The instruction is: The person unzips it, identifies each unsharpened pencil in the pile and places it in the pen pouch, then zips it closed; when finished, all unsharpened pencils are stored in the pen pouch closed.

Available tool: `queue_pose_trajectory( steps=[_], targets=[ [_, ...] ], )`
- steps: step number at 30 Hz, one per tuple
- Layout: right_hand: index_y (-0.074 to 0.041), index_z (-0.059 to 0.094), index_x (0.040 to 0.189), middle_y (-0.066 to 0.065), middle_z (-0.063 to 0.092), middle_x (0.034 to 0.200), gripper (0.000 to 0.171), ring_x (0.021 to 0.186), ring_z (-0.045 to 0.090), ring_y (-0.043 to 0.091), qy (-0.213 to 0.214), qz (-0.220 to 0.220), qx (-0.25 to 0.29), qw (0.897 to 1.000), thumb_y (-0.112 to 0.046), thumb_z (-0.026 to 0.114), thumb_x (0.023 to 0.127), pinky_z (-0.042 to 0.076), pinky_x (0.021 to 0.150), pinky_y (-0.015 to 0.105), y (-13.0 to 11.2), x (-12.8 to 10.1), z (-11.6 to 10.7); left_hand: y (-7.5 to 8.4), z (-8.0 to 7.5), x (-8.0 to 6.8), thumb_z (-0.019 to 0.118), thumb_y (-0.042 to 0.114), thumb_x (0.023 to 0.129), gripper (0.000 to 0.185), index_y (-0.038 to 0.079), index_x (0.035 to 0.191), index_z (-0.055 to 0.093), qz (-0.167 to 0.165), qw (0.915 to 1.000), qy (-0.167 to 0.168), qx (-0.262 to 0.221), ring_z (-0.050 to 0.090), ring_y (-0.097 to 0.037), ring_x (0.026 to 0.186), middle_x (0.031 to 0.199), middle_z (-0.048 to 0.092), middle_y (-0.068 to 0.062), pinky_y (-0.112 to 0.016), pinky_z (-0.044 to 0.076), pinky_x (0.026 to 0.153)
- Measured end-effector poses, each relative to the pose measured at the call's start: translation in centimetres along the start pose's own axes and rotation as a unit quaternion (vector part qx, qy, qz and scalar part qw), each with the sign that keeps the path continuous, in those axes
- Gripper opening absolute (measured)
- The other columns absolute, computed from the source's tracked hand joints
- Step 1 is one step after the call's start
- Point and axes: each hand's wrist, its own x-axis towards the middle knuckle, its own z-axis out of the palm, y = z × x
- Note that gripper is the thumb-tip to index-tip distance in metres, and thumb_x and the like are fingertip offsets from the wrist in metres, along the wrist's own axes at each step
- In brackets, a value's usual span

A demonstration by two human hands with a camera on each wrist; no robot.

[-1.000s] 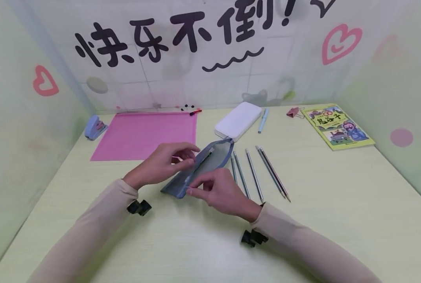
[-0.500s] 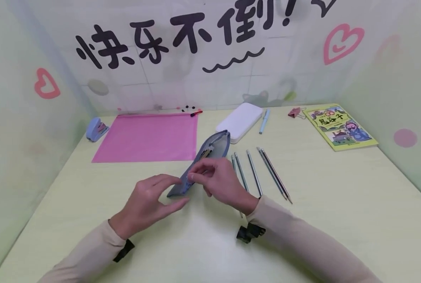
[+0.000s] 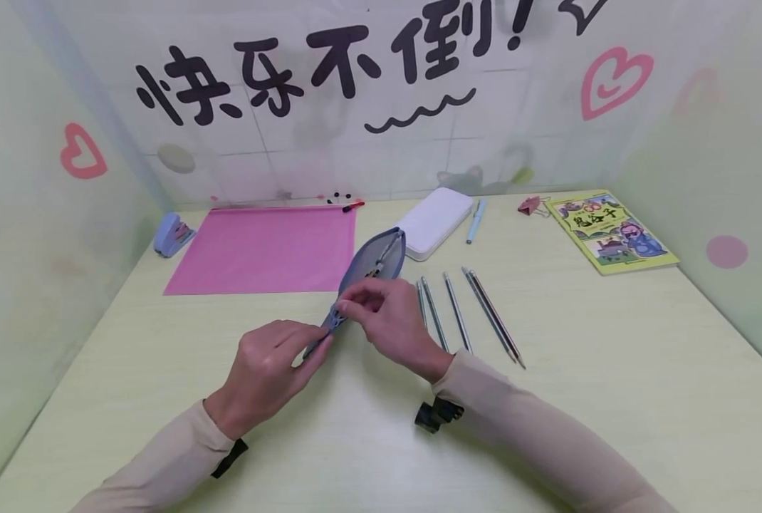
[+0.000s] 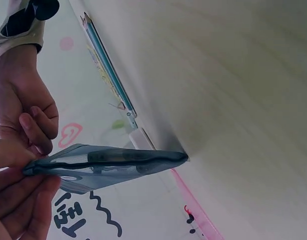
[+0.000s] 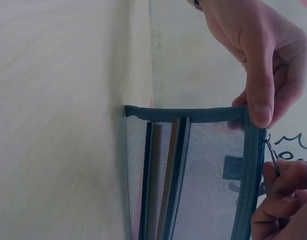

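Note:
A blue-grey mesh zip pouch stands tilted on its edge at mid-table, its zip side gaping at the far end. My left hand pinches the near top corner; in the right wrist view the thumb presses there. Thumb and fingers of my right hand pinch the small zipper pull, just beside that corner. Through the mesh, several pencils show inside the pouch. To the right of my right hand lie several loose pencils, partly hidden by it.
Behind the pouch lie a white case and a light blue pen. A pink sheet and a blue stapler are at the left. A pink binder clip and yellow booklet lie at the back right.
My left hand has left the pouch's opening, come down to its near end and now pinches the corner. The pouch stands more edge-on. My right hand has shifted slightly away from me.

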Motion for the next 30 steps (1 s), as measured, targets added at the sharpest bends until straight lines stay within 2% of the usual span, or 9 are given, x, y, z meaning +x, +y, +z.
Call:
queue_pose_trajectory(
  steps=[7, 11, 15, 18, 26, 30],
  targets=[
    [-0.006, 0.078, 0.092, 0.009, 0.073, 0.079, 0.007, 0.059, 0.057, 0.012, 0.024, -0.016, -0.024, 0.999, -0.011, 0.074, 0.090, 0.045, 0.050, 0.022, 0.4, 0.7, -0.3, 0.0, 0.0, 0.2, 0.056, 0.021, 0.101, 0.034, -0.001, 0.083, 0.076, 0.013, 0.9999, 0.002, 0.001, 0.072, -0.018, 0.064, 0.074, 0.075, -0.008, -0.033, 0.061, 0.060],
    [-0.005, 0.078, 0.091, 0.009, 0.075, 0.081, 0.007, 0.063, 0.063, 0.020, 0.035, -0.030, -0.038, 0.998, -0.010, 0.074, 0.090, 0.047, 0.054, 0.021, 1.0, 1.1, -0.5, 0.0, 0.1, 0.1, 0.055, 0.021, 0.102, 0.036, -0.001, 0.083, 0.076, 0.018, 0.9998, 0.006, 0.001, 0.071, -0.018, 0.064, 0.073, 0.075, -0.008, -0.032, 0.060, 0.060],
    [-0.005, 0.078, 0.091, 0.009, 0.075, 0.081, 0.007, 0.064, 0.063, 0.019, 0.046, -0.031, -0.046, 0.997, -0.011, 0.075, 0.089, 0.048, 0.056, 0.021, 1.4, 1.4, -0.7, 0.1, 0.0, -0.1, 0.054, 0.023, 0.102, 0.038, -0.001, 0.084, 0.076, 0.013, 0.9999, -0.002, 0.002, 0.072, -0.019, 0.064, 0.074, 0.076, -0.009, -0.033, 0.061, 0.060],
    [-0.006, 0.079, 0.091, 0.008, 0.075, 0.080, 0.007, 0.063, 0.060, 0.011, 0.056, -0.030, -0.058, 0.996, -0.012, 0.076, 0.089, 0.048, 0.056, 0.021, 1.4, 1.5, -0.9, 0.1, -0.1, -0.1, 0.050, 0.026, 0.104, 0.042, -0.001, 0.085, 0.077, 0.008, 0.9999, -0.011, 0.003, 0.073, -0.019, 0.065, 0.075, 0.076, -0.009, -0.033, 0.061, 0.061],
    [-0.005, 0.079, 0.093, 0.009, 0.076, 0.081, 0.009, 0.066, 0.064, 0.018, 0.072, -0.041, -0.069, 0.994, -0.011, 0.076, 0.088, 0.051, 0.058, 0.020, 1.7, 2.0, -1.3, 0.3, -0.4, 0.0, 0.049, 0.026, 0.104, 0.043, 0.000, 0.085, 0.077, 0.016, 0.9997, -0.018, 0.002, 0.073, -0.018, 0.065, 0.074, 0.076, -0.008, -0.033, 0.061, 0.061],
    [-0.005, 0.079, 0.094, 0.009, 0.076, 0.082, 0.009, 0.066, 0.063, 0.015, 0.070, -0.040, -0.074, 0.994, -0.012, 0.076, 0.088, 0.051, 0.058, 0.020, 1.6, 2.2, -1.5, 0.3, -0.5, -0.1, 0.048, 0.026, 0.104, 0.043, 0.000, 0.085, 0.077, 0.018, 0.9996, -0.019, 0.008, 0.073, -0.017, 0.065, 0.074, 0.076, -0.007, -0.033, 0.061, 0.061]
  ],
)
